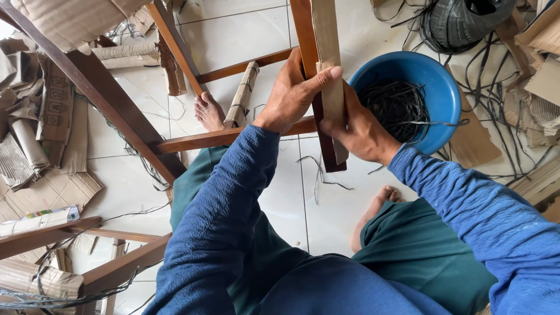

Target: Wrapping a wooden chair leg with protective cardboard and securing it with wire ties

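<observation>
Both hands press a strip of cardboard [330, 64] against a dark wooden chair leg [322, 131] that stands upright in front of the person. The left hand [290, 93] is clenched around the leg, its thumb laid flat across the strip. The right hand [360, 131] grasps the leg and strip from the other side, fingers curled behind, just below the left. A blue bowl [434, 81] full of black straps sits on the floor, just beside the leg on the right-hand side. Loose black straps [319, 175] lie on the white tiles below the leg. Torn cardboard [35, 140] is piled well apart from the leg, on the left.

To do this well, I judge the strip should lie flush along the leg, edges lined up, with firm thumb pressure so it does not slide.
</observation>
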